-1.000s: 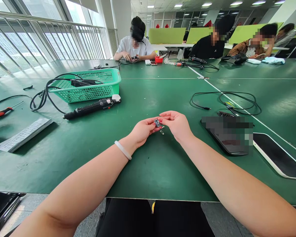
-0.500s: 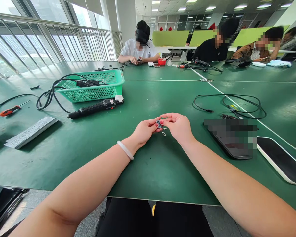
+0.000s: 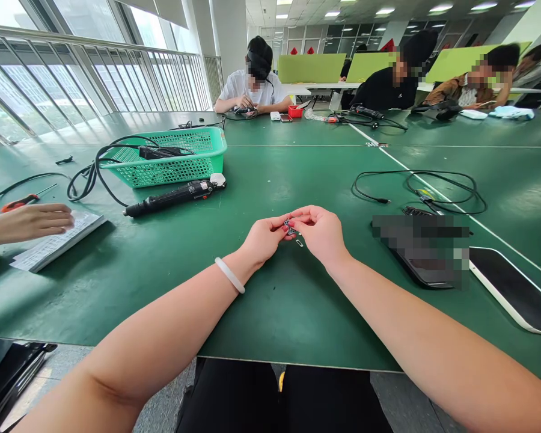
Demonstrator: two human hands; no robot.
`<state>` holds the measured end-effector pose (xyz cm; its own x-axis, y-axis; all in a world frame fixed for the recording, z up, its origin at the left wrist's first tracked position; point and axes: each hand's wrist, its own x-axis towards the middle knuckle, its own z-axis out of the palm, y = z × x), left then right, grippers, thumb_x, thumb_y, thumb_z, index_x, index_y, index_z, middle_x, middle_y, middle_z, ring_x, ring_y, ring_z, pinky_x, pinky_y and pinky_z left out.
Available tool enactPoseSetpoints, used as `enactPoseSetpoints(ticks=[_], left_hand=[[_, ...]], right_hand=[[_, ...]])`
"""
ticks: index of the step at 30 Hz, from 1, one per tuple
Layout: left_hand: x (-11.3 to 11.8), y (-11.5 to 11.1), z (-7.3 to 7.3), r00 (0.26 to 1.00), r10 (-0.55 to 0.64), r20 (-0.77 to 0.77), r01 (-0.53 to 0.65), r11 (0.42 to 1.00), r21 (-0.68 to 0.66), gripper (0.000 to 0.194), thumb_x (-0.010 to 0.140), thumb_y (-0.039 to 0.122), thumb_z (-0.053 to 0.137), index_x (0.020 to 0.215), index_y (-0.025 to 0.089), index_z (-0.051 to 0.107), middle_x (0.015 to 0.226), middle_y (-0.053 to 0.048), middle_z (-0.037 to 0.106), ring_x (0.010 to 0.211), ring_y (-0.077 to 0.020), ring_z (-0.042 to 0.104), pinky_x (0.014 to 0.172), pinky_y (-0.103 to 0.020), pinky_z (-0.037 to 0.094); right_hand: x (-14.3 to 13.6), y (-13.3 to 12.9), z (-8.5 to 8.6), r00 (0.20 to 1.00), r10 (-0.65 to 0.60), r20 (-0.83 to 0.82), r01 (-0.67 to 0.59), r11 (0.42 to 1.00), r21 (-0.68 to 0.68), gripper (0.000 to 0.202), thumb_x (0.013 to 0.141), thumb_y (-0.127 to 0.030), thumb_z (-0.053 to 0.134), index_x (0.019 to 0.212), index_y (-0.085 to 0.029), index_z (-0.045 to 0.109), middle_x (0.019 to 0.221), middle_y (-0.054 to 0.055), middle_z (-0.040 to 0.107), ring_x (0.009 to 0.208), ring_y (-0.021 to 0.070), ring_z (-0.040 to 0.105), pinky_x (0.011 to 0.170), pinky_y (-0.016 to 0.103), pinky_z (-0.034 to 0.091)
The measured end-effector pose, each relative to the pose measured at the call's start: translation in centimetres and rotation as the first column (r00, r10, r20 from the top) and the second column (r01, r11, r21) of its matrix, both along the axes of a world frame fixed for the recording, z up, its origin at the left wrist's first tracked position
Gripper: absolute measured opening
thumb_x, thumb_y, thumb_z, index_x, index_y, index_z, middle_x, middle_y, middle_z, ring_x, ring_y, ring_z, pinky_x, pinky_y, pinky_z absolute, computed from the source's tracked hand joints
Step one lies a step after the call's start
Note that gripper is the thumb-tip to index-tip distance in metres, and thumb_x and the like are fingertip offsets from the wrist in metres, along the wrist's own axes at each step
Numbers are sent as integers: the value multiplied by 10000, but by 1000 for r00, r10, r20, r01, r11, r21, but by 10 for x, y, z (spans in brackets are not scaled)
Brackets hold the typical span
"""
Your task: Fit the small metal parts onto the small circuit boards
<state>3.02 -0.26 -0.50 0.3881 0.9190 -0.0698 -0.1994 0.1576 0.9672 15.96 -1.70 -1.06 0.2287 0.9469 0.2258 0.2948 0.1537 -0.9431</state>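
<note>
both hands meet over the green worktop [image 3: 270, 313], set back from the middle of its near edge. left hand [image 3: 259, 242]: fingers closed on a small metallic part [image 3: 289, 227], pinched at the fingertips; white wristband [image 3: 229, 275] on that wrist. right hand [image 3: 321, 236]: thumb and fingertips bent together at the same part, touching it; whether they grip it too, cannot tell. part mostly covered by fingers, details too small to read. small rectangular frame piece [image 3: 299, 243] lies on the worktop just beside the right hand.

toward the left edge: co-worker's hand [image 3: 49, 221], fingers straight, over a paper stack [image 3: 83, 231]; contact unclear. orange-and-black screwdriver [image 3: 20, 202] just behind that hand. green mesh basket [image 3: 162, 175] farther back, black cables and a black adapter [image 3: 162, 151] in it. black electric screwdriver [image 3: 171, 199] lying in front of the basket, near it.

toward the right edge: black cable [image 3: 383, 200] loosely coiled, dark tray-like item [image 3: 401, 258] partly pixelated, white-rimmed black slab [image 3: 514, 288] next to it.

far edge: person in white shirt [image 3: 275, 90] seated, small red bin [image 3: 294, 112] nearby.
</note>
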Motion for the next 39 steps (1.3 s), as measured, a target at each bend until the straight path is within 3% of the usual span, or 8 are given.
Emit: enactPoseSetpoints(ticks=[5, 11, 13, 17, 24, 27, 32, 39], left_hand=[[-2, 1, 2, 999, -8, -53, 9, 1000, 17, 279, 762, 62, 605, 1010, 133, 714, 860, -39, 714, 687, -82, 594, 923, -350, 470], [-7, 5, 5, 996, 67, -55, -73, 990, -122, 370, 802, 48, 547, 1159, 103, 628, 949, -93, 702, 673, -83, 634, 914, -341, 489], [-8, 7, 4, 994, 82, -68, -93, 981, -172, 343, 816, 57, 531, 1146, 78, 622, 921, -102, 701, 678, -88, 644, 909, -322, 498], [-9, 7, 3, 991, 89, -97, -105, 979, -175, 275, 813, 87, 560, 1075, 72, 642, 906, -100, 696, 685, -95, 650, 900, -313, 515], [-9, 7, 5, 986, 90, -143, -107, 987, -122, 223, 773, 49, 592, 980, 84, 665, 863, -86, 696, 650, -96, 646, 902, -347, 517], [-10, 9, 2, 985, 109, -136, -128, 982, -138, 234, 778, 51, 591, 999, 84, 658, 879, -87, 698, 670, -102, 653, 910, -345, 517], [-9, 12, -4, 990, 94, -105, -109, 982, -156, 219, 805, 48, 551, 996, 86, 651, 906, -91, 697, 715, -112, 667, 929, -343, 509], [-11, 12, -6, 998, 53, -42, -58, 990, -126, 110, 810, 77, 575, 912, 109, 605, 787, -58, 696, 699, -104, 656, 874, -341, 518]], right_hand=[[8, 4, -2, 993, 71, -97, -80, 993, -89, 192, 684, -229, 669, 865, -180, 709, 776, 47, 736, 690, 178, 681, 696, 327, 553], [21, 9, -2, 993, 113, 44, -109, 991, -81, 322, 784, -253, 581, 1090, -204, 671, 893, 45, 738, 845, 168, 674, 839, 347, 511], [27, 11, -4, 969, 128, 210, -97, 984, -151, 261, 766, -229, 597, 1005, -204, 699, 887, 43, 732, 813, 164, 664, 797, 328, 510], [36, 18, -11, 825, 166, 540, -23, 965, -261, 153, 721, -188, 630, 841, -225, 718, 782, 18, 702, 701, 150, 614, 674, 290, 477], [37, 26, -15, 676, 214, 705, -65, 971, -232, 127, 757, -186, 570, 638, -209, 606, 766, 11, 649, 655, 134, 542, 597, 268, 394], [37, 24, -12, 708, 195, 679, -79, 977, -198, 144, 773, -171, 527, 647, -202, 588, 778, 16, 651, 687, 137, 553, 623, 264, 397], [28, 10, 0, 863, 115, 491, -102, 993, -54, 141, 797, -214, 490, 733, -209, 615, 677, -6, 647, 622, 131, 562, 610, 261, 410], [8, -2, 4, 931, 71, 359, -107, 991, 79, 203, 819, -262, 486, 811, -209, 681, 708, 10, 684, 615, 132, 586, 628, 270, 441]])
